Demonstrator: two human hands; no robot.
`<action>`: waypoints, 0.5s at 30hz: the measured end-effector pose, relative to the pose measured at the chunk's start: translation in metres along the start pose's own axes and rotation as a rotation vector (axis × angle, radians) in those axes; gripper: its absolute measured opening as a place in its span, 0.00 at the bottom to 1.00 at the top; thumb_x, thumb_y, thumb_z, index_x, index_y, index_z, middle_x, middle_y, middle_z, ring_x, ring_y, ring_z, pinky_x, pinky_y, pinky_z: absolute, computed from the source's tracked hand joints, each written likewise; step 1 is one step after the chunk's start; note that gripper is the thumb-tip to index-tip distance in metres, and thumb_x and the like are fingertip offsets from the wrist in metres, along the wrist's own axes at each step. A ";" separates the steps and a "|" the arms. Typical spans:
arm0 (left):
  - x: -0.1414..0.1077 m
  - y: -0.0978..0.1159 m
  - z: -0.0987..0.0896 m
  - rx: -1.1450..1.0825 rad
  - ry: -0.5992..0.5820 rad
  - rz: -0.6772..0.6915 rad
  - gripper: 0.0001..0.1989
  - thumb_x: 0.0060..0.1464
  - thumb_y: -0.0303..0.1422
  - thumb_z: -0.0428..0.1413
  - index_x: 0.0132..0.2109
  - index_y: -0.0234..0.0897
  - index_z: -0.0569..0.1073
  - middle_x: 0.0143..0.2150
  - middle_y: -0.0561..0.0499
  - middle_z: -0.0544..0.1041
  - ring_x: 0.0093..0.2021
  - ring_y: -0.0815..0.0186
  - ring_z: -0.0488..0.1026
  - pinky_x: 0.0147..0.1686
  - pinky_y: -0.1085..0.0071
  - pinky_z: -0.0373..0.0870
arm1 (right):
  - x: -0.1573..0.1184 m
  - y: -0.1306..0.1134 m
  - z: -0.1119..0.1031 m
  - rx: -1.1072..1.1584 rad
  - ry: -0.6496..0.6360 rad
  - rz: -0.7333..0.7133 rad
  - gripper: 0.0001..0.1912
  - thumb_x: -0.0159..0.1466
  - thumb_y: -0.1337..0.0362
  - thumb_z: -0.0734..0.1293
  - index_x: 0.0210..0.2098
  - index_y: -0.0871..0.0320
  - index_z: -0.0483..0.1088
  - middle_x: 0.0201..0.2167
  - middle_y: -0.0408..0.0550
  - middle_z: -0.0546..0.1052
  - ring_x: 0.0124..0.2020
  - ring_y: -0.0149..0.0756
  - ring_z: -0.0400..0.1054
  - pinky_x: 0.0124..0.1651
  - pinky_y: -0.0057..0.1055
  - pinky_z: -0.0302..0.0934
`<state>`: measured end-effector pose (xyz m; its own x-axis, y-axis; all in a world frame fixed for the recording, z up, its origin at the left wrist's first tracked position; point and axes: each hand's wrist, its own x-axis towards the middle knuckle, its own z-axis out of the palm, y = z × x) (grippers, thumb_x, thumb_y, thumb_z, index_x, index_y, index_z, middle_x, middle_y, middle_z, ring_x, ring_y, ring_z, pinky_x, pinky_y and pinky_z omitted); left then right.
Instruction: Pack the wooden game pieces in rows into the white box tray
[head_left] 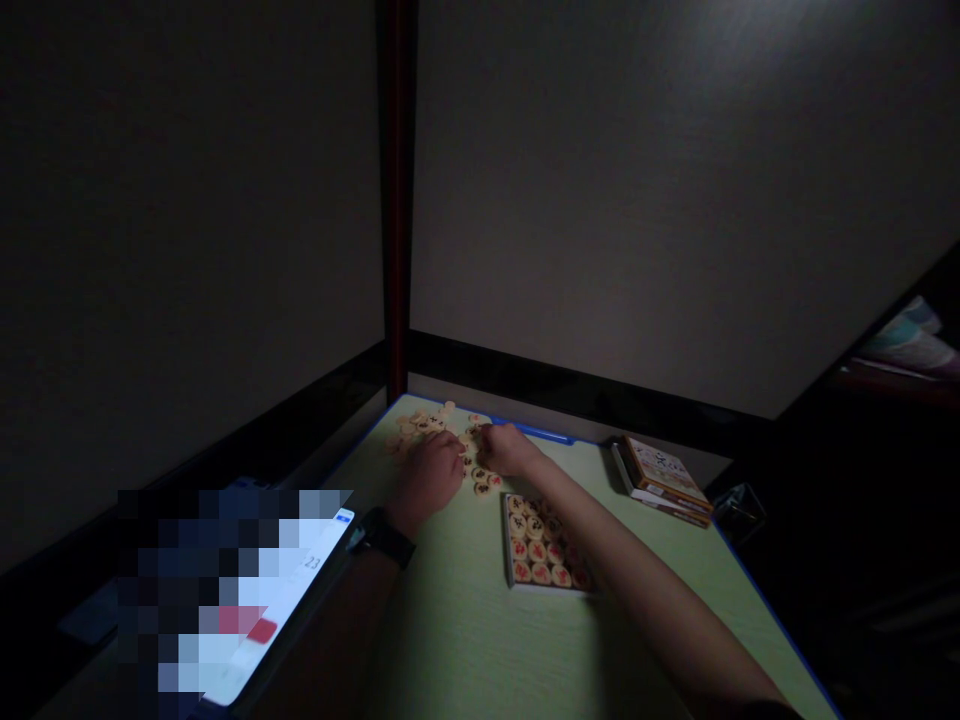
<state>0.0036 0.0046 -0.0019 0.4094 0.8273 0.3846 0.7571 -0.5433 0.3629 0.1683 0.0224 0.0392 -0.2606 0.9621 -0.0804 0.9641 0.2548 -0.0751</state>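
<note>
Head view: two bare hands work over a pale green, blue-edged desk (465, 630) set into the corner of two walls. Round, cream-coloured discs (482, 476) bearing dark or red characters lie scattered near the far corner, some overlapping. The left hand (435, 470), with a dark watch (390, 538) at its wrist, rests at the near side of the discs, fingers curled inward; whether it grips one cannot be told. The right hand (504, 449) reaches in from the opposite side, fingers bent down among the discs; its grasp is likewise hidden. Nearer the person, a shallow tray (509, 548) holds similar discs in rows, red characters in the near rows and dark ones beyond; the right forearm partly covers it. Stacked boxes (666, 470) lie by the right edge. At lower left, a lit screen (300, 585) is partly pixelated.
</note>
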 end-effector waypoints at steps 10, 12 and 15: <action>-0.002 -0.002 0.003 0.020 0.011 0.016 0.16 0.57 0.23 0.47 0.43 0.34 0.79 0.45 0.44 0.78 0.49 0.58 0.73 0.53 0.61 0.70 | -0.045 0.031 -0.024 0.142 0.102 -0.036 0.07 0.61 0.69 0.66 0.40 0.60 0.71 0.33 0.49 0.79 0.33 0.34 0.71 0.33 0.25 0.55; -0.002 -0.003 0.004 0.022 0.015 0.013 0.17 0.57 0.23 0.46 0.42 0.34 0.79 0.44 0.43 0.78 0.49 0.58 0.73 0.53 0.61 0.71 | -0.074 0.045 -0.025 0.235 0.129 -0.053 0.04 0.61 0.67 0.66 0.37 0.59 0.70 0.29 0.46 0.77 0.29 0.32 0.69 0.32 0.24 0.54; -0.001 -0.005 0.005 0.029 0.007 -0.004 0.17 0.57 0.24 0.46 0.42 0.34 0.79 0.44 0.43 0.78 0.49 0.57 0.74 0.53 0.60 0.71 | -0.119 0.062 -0.021 0.342 0.108 -0.056 0.03 0.61 0.67 0.66 0.36 0.58 0.68 0.26 0.43 0.76 0.26 0.30 0.66 0.30 0.24 0.54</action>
<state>0.0024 0.0073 -0.0082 0.4025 0.8284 0.3895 0.7733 -0.5354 0.3396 0.2599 -0.0748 0.0648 -0.2878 0.9570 0.0373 0.8707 0.2777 -0.4059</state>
